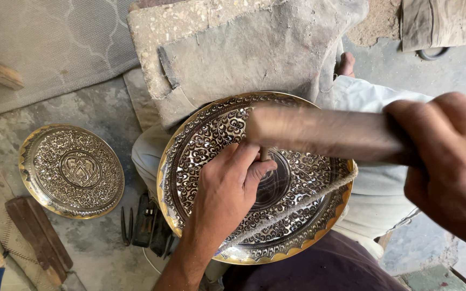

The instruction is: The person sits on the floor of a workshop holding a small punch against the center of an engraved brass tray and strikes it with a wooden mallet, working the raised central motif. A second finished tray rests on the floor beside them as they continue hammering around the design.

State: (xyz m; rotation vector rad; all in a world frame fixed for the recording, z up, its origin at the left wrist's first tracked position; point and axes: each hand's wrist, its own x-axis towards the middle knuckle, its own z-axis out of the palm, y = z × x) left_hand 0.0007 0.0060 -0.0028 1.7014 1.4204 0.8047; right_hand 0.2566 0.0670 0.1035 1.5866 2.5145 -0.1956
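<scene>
A large round brass plate with black engraved floral scrollwork rests on my lap and against a stone block. My left hand lies on the plate and pinches a thin metal chisel upright near the plate's centre. My right hand grips the handle of a wooden mallet, which is blurred and hovers just over the chisel's top. A cord runs diagonally across the plate's lower right.
A smaller engraved brass plate lies on the concrete floor to the left. Dark metal tools sit beside my leg. A wooden piece lies at lower left, a grey mat at upper left.
</scene>
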